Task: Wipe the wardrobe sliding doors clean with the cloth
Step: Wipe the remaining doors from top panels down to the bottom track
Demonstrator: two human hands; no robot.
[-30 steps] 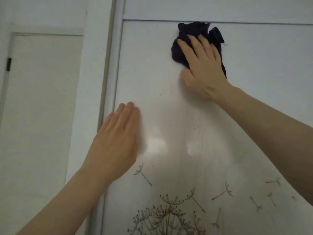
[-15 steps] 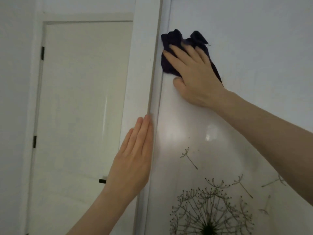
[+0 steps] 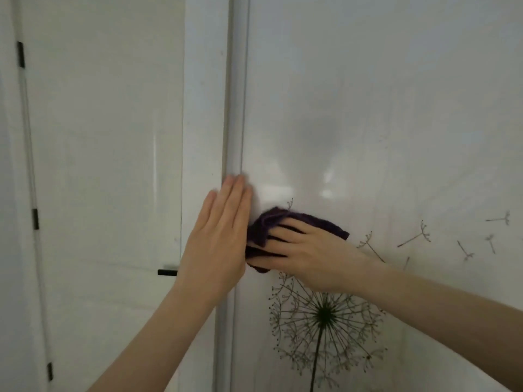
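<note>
The glossy white sliding door [image 3: 382,108] fills the right of the view and carries a black dandelion print [image 3: 325,315]. My right hand [image 3: 308,253] presses a dark purple cloth [image 3: 268,222] flat against the door just above the dandelion, fingers spread and pointing left. My left hand [image 3: 218,239] lies flat with straight fingers on the door's left edge strip [image 3: 235,108], right beside the cloth. Part of the cloth is hidden under my right fingers.
A white room door [image 3: 99,165] with black hinges [image 3: 20,55] and a black handle [image 3: 167,272] stands to the left. A white wardrobe side panel [image 3: 203,94] separates it from the sliding door.
My right hand has dragged the cloth down the door's left side from near the top to beside my left hand, its fingers turned from upward to leftward. The view has tilted down.
</note>
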